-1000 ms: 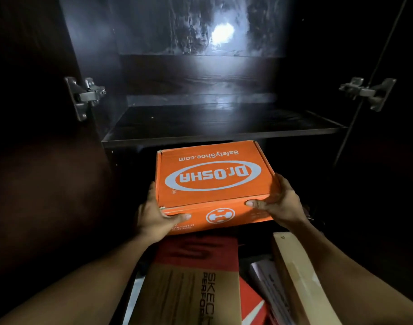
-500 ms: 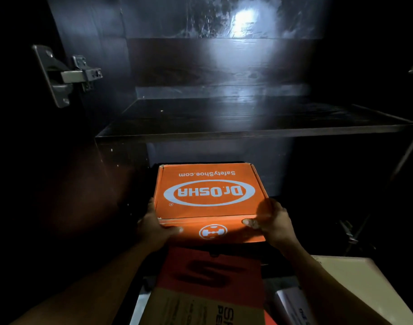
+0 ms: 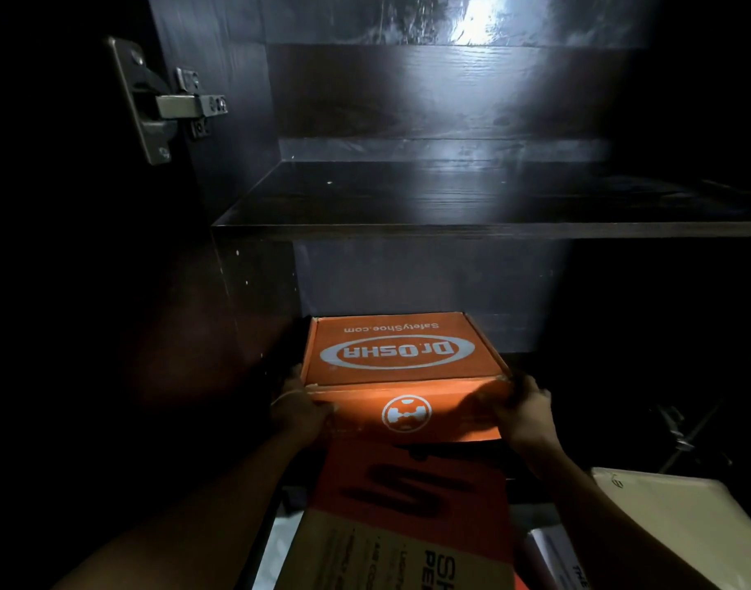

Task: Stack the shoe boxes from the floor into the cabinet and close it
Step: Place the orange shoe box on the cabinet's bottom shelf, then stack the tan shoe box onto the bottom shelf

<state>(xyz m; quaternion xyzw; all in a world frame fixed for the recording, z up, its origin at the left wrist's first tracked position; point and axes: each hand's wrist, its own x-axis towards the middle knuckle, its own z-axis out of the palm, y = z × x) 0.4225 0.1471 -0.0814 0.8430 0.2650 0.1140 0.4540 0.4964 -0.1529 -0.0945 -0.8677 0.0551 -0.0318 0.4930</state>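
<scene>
- While both hands, left [image 3: 299, 413] and right [image 3: 523, 408], clasp the orange box [image 3: 397, 368] at its near corners, it sits low inside the cabinet [image 3: 254, 266], under the shelf [image 3: 450, 229].
- Push it back squarely; release only once seated.

The shoe box [image 3: 401, 359] was bright orange, its lid printed with a white oval around orange lettering and a line of white text, its front marked with a white round emblem. The cabinet [image 3: 429, 100] was dark, near-black wood grain, with a pale glare on its back panel. The hinge [image 3: 169, 106] was dull silver. A nearer box [image 3: 408, 525] was orange-red above, with a dark S, and brown cardboard below. A cream box [image 3: 680, 521] sat at the right.
</scene>
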